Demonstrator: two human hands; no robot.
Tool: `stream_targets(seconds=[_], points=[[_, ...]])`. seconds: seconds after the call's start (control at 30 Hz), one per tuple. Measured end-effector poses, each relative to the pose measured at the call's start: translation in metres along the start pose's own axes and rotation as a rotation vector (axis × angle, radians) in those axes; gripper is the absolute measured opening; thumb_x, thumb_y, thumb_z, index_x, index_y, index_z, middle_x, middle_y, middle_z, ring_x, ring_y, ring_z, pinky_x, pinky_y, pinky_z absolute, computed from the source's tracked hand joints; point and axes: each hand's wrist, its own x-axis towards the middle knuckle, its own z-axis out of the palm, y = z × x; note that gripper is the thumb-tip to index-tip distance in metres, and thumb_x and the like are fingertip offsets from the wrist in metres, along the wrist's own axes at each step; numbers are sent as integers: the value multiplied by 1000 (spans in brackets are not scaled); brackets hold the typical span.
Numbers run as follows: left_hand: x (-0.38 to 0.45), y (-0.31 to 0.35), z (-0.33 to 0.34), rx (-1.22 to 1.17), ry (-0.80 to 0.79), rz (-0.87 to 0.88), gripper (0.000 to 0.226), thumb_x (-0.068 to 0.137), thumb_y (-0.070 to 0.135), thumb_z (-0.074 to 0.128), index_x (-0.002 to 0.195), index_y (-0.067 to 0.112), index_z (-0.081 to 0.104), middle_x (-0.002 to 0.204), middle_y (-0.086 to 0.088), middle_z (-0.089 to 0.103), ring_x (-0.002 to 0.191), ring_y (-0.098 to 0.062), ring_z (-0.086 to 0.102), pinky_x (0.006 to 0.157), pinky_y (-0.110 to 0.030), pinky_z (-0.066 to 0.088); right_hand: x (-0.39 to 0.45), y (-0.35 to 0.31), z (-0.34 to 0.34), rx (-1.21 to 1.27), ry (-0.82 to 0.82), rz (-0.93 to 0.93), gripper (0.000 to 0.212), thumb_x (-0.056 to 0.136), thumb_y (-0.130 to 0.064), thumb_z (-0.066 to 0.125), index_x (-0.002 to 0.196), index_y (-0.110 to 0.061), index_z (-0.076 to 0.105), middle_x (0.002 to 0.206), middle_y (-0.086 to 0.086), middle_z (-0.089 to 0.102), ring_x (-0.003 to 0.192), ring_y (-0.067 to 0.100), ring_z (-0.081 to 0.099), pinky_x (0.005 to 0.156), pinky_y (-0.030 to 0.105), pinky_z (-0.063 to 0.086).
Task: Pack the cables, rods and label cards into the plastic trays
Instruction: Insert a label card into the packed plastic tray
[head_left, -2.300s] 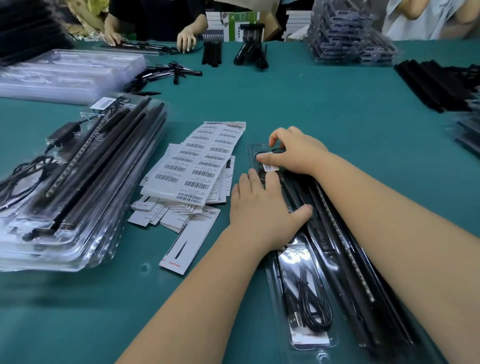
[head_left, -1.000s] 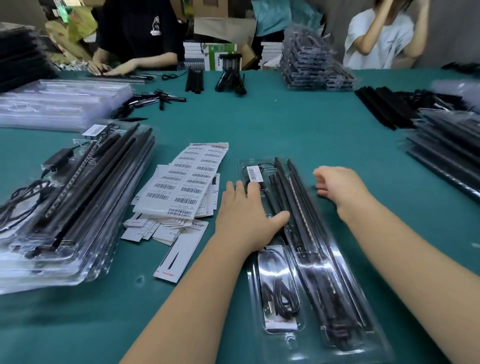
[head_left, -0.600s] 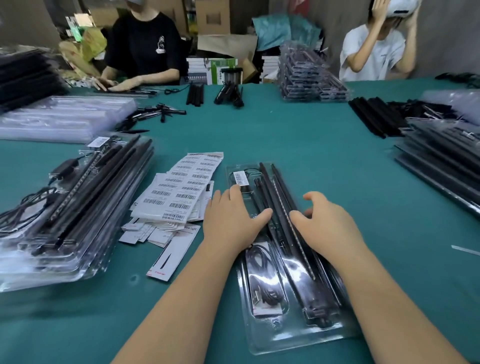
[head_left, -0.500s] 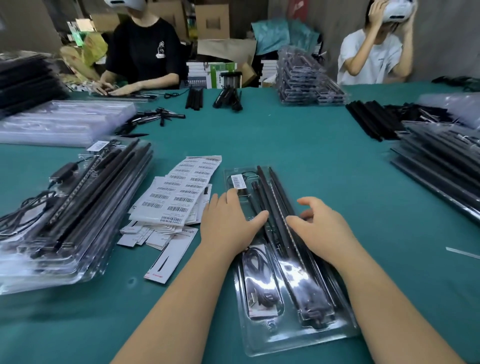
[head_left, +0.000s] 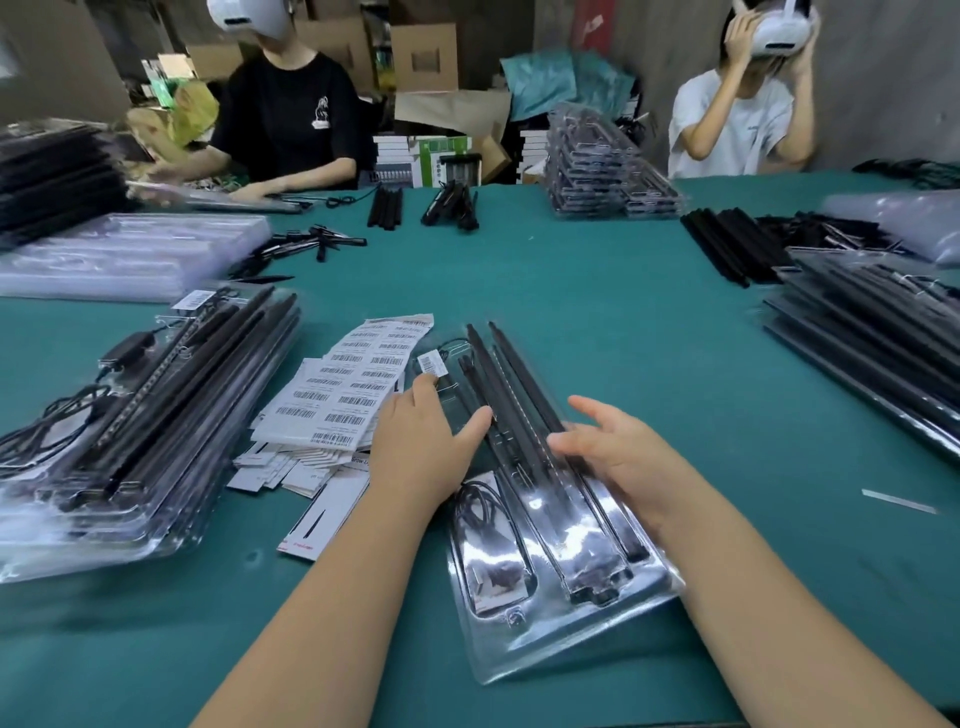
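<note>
A clear plastic tray (head_left: 566, 639) lies before me on the green table, holding black rods (head_left: 511, 395), a coiled black cable (head_left: 485, 525) and a small barcode label (head_left: 432, 360) at its far end. My left hand (head_left: 423, 447) lies flat on the tray's left side, fingers straight, thumb spread toward the rods. My right hand (head_left: 621, 457) rests on the tray's right side over the rods, fingers relaxed and spread. A fanned stack of barcode label cards (head_left: 345, 395) lies just left of the tray.
A pile of packed trays (head_left: 130, 431) sits at the left, empty clear trays (head_left: 119, 260) behind it. More packed trays (head_left: 878, 332) and loose black rods (head_left: 732, 244) lie at the right. Two people sit across the table beside a tray stack (head_left: 597, 161).
My right hand left the barcode label at the tray's far end, swung out right, then came down on the rods. The left hand stayed on the tray. The view tilted up.
</note>
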Motion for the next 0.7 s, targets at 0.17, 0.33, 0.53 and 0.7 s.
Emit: stream_targets(seconds=[0.17, 0.33, 0.53, 0.7], points=[[0, 0, -1, -98, 25, -29, 65, 89, 48, 53, 141, 11, 37, 129, -8, 53, 120, -24, 45, 97, -38, 39, 2, 1, -2, 43, -16, 7, 64, 86, -2, 64, 143, -15, 40, 95, -21, 64, 77, -9, 66, 62, 4, 46], [-2, 5, -9, -405, 37, -162, 58, 87, 41, 58, 135, 15, 38, 121, -4, 57, 104, -22, 57, 90, -44, 49, 3, 2, -5, 95, 37, -80, 62, 85, -5, 65, 142, -18, 42, 124, -3, 60, 93, -4, 64, 83, 11, 46], [-14, 23, -29, -726, -329, -366, 46, 84, 58, 55, 103, 18, 68, 98, -4, 68, 95, -25, 60, 87, -40, 44, 11, 4, -6, 304, 231, -195, 61, 87, -5, 61, 143, -16, 38, 115, -11, 60, 83, -13, 63, 65, 4, 48], [-46, 29, -33, -770, -378, -303, 39, 86, 55, 57, 92, 18, 64, 83, 0, 59, 66, -15, 54, 56, -29, 51, 15, 5, -11, 469, 328, -160, 64, 89, -4, 60, 146, -13, 33, 143, 11, 46, 102, 11, 61, 65, 12, 54]])
